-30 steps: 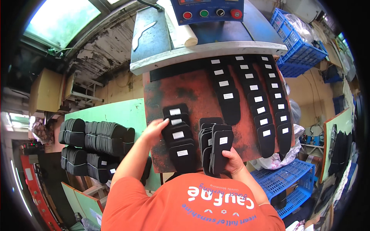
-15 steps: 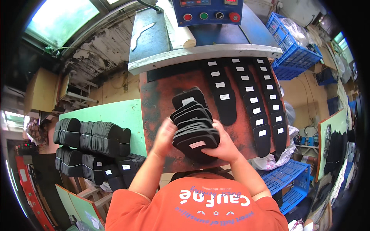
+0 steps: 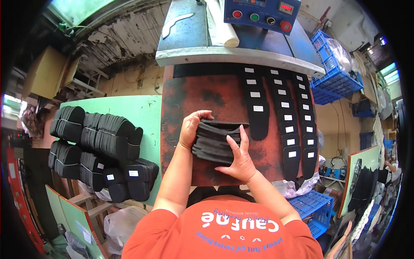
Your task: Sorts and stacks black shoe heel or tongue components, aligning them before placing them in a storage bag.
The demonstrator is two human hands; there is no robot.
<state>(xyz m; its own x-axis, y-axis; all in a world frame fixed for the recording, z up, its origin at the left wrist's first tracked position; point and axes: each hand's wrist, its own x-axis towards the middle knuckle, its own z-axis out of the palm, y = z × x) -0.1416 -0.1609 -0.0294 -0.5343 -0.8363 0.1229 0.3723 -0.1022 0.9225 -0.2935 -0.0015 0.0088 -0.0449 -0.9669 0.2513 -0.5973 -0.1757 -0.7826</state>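
Handling light, I'd judge, this stack [image 3: 214,143]: soft, bendy, hardly fragile, but its layers could slip out of line, so best taken by both ends, squeezed evenly. And there it is, centre of the frame, left hand [image 3: 190,129] clamped round its left end, right hand [image 3: 241,163] gripping its right, fingers spread.

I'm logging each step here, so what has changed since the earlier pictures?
The left row and the bundle beside it were gathered into one stack of black pads, now held between left hand and right hand, layered edges toward the camera. The three labelled rows stayed put.
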